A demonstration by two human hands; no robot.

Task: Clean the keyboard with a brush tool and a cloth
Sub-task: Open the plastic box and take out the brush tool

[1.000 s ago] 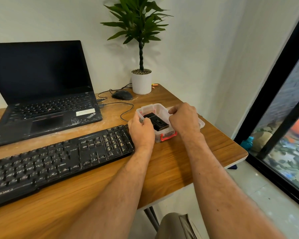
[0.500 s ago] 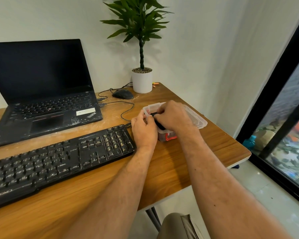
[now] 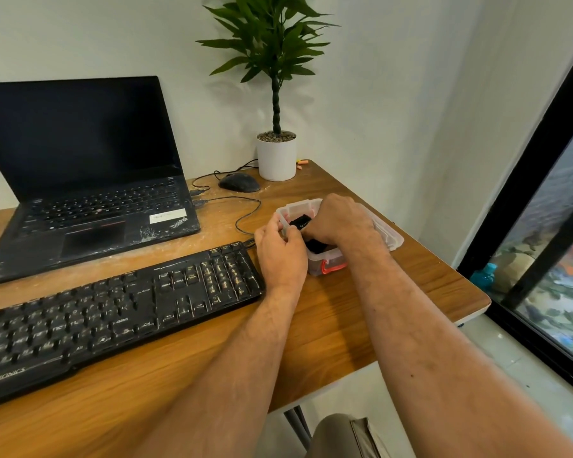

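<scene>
You've got soft, even daylight coming in from the window point(image 3: 549, 259) at right; scene is bright, no harsh glare. Plant point(image 3: 272, 38) throws a faint shadow on the wall behind it, and your forearms cast mild shadows on the desk point(image 3: 394, 292). Laptop screen point(image 3: 76, 133) is matte black w/ only a dull sheen. Wide-angle lens bends the window frame and desk edge. Focus is decent at center, softer twd corners; view outside is smeared.

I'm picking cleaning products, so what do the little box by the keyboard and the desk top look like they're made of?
The box looks like clear, glossy plastic: its contents show through the walls, and it has a red clip latch. The desk top shows a smooth, brown wood grain with a pale edge band, so it is probably laminate rather than solid wood, though the picture cannot settle that.
</scene>
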